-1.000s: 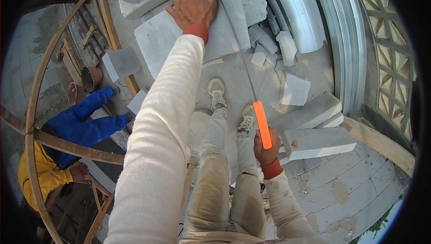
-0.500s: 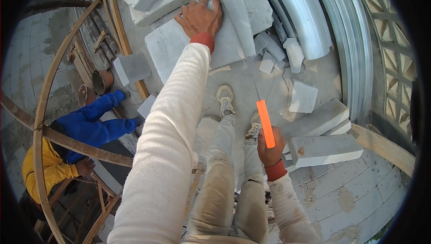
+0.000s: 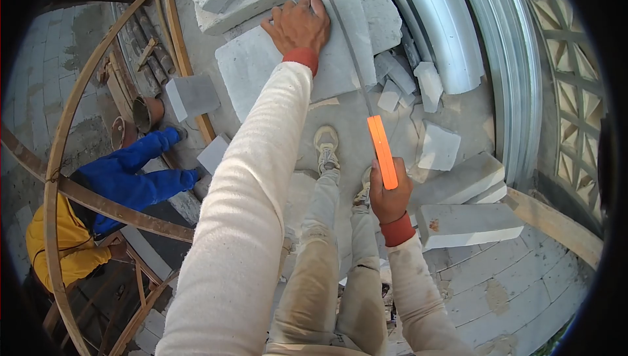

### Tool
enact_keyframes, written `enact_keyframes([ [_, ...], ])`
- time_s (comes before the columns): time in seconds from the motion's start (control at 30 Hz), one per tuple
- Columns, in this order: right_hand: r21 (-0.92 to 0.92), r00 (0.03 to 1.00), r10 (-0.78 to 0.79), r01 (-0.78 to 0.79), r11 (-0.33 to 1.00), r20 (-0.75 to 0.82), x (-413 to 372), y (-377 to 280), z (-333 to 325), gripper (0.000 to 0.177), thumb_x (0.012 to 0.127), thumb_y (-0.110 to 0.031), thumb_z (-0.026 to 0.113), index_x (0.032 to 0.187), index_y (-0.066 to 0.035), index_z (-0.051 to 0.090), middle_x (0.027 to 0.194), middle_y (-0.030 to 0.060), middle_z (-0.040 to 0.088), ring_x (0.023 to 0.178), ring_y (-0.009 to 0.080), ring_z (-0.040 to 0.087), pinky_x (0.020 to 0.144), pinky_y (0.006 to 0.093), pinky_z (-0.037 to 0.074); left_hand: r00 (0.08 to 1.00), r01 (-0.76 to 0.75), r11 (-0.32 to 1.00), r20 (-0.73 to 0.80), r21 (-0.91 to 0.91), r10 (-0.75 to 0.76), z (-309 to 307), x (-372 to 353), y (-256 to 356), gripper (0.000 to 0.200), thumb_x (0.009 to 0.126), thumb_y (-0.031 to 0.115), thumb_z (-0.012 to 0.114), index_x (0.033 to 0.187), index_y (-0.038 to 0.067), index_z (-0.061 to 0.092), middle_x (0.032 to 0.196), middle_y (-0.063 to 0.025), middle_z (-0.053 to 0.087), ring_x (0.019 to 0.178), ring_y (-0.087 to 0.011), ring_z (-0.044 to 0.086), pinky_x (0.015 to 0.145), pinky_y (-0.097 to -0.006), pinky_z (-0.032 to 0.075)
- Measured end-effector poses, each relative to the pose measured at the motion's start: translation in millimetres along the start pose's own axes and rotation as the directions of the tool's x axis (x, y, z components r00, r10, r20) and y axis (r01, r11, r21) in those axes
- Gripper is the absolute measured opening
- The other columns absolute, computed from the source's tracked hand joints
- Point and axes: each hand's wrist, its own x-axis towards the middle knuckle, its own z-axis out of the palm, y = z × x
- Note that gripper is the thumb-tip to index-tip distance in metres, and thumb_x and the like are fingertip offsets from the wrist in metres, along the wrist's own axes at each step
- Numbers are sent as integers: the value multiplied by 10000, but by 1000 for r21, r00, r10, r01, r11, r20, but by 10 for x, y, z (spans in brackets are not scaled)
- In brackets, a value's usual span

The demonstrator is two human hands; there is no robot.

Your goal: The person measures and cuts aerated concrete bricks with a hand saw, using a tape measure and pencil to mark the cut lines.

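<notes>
My right hand (image 3: 391,194) is closed round the orange handle of a handsaw (image 3: 382,152). Seen nearly edge-on, the thin blade runs forward across a pale lightweight concrete block (image 3: 252,61). My left hand (image 3: 298,25) lies on top of this block, just left of the blade, fingers spread and palm down. More pale blocks lie beyond and beside it, one of them a slab (image 3: 376,19) to the right of the blade.
Cut block pieces (image 3: 439,146) and longer blocks (image 3: 471,224) lie at my right. Curved metal sheets (image 3: 435,22) stand behind them. On the left, a person in blue trousers (image 3: 140,173) crouches behind curved wooden strips (image 3: 73,114). A wooden plank (image 3: 178,35) lies beyond.
My right hand has pushed the saw forward, away from my body. The blade now shows clearly across the block, while my left hand has stayed in its place on it.
</notes>
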Motion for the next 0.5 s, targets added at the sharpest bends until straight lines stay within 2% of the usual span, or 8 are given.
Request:
enact_keyframes([
  [0.1,2,1000,-5,5,1000,8,-81,-7,-44,236,911,-148,729,849,-39,529,723,134,620,565,340,611,528,398,469,999,-1,1000,-33,-8,1,41,-8,-26,463,1016,424,427,1100,139,783,1034,-114,721,1057,-275,581,1013,-480,289],
  [0.17,-83,998,-57,60,995,38,-644,220,-200,213,896,-150,744,889,-25,571,723,130,627,587,340,634,548,387,492,999,-6,1000,-36,-16,6,71,-24,-21,463,1016,424,429,1088,136,785,1035,-116,722,1057,-278,584,1014,-486,290],
  [0.2,-126,999,-34,36,991,18,-1026,367,-296,199,875,-137,754,946,-10,617,750,134,643,621,339,663,581,385,524,999,-6,1000,-45,-20,5,85,11,-27,462,1016,424,430,1081,135,785,1035,-116,723,1058,-280,585,1014,-489,290],
  [0.23,-278,989,-127,143,950,73,-1287,479,-448,210,865,-130,751,991,0,644,783,141,657,647,338,682,611,385,547,999,-3,1000,-32,-11,3,78,4,-38,462,1016,424,431,1082,135,786,1039,-116,724,1063,-280,585,1014,-491,291],
  [0.33,-233,994,-14,40,972,109,-1402,562,-539,186,874,-116,735,982,0,638,814,144,665,635,334,675,592,399,533,1000,0,1000,-3,9,0,46,-10,-32,459,1015,421,434,1086,136,787,1048,-117,724,1079,-282,585,1014,-495,294],
  [0.4,-163,994,-102,106,981,31,-768,405,-245,166,893,-117,720,972,-1,632,771,140,648,607,331,658,565,399,510,1000,2,1000,-7,-6,-2,36,14,-5,456,1015,417,435,1093,137,787,1051,-117,725,1086,-282,586,1012,-498,296],
  [0.47,25,999,-44,44,999,-2,-124,76,17,176,941,-104,658,834,-19,547,690,126,536,549,326,575,513,408,416,1000,19,1000,-3,-7,-19,24,16,15,453,1014,413,437,1101,138,786,1052,-118,725,1087,-284,587,1010,-497,296],
  [0.5,32,1000,-31,30,999,5,-100,53,-15,184,943,-108,659,830,-20,542,685,125,534,547,327,571,512,412,417,999,32,999,-5,-9,-32,40,36,14,451,1013,411,438,1104,138,786,1053,-118,725,1088,-285,588,1010,-496,296],
])
